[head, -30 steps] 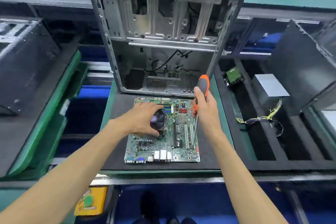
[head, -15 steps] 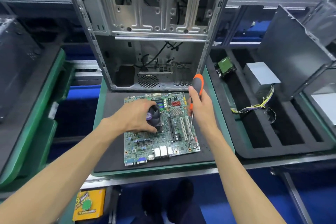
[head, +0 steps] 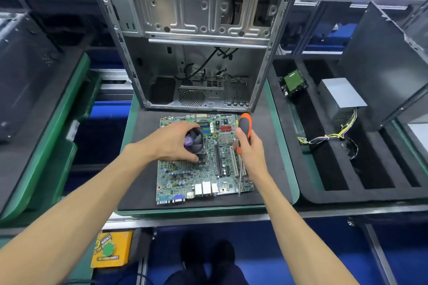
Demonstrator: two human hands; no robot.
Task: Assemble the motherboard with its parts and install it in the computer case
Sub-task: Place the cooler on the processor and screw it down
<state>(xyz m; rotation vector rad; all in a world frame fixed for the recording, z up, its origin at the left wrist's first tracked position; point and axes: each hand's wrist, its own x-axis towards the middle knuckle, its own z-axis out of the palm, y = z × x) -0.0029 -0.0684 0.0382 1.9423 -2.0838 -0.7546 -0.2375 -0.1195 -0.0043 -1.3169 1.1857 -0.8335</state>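
We see the motherboard (head: pixel 203 164) lying flat on a black foam mat (head: pixel 143 169), just near of the open computer case (head: pixel 196 37) standing at the far side; left hand (head: pixel 171 143) sits on the CPU cooler fan (head: pixel 195 140) at the board's far-left area, fingers curled round its rim; right hand (head: pixel 249 146) has fingers wrapped tight on an orange-and-black screwdriver (head: pixel 244 127), handle up, shaft pointing down over the board's right edge; tip contact we cannot tell; right tray holds a power supply (head: pixel 340 97) with loose wires and a hard drive (head: pixel 294 83); yellow button box (head: pixel 111 250) hangs below the counter (head: pixel 208 217).
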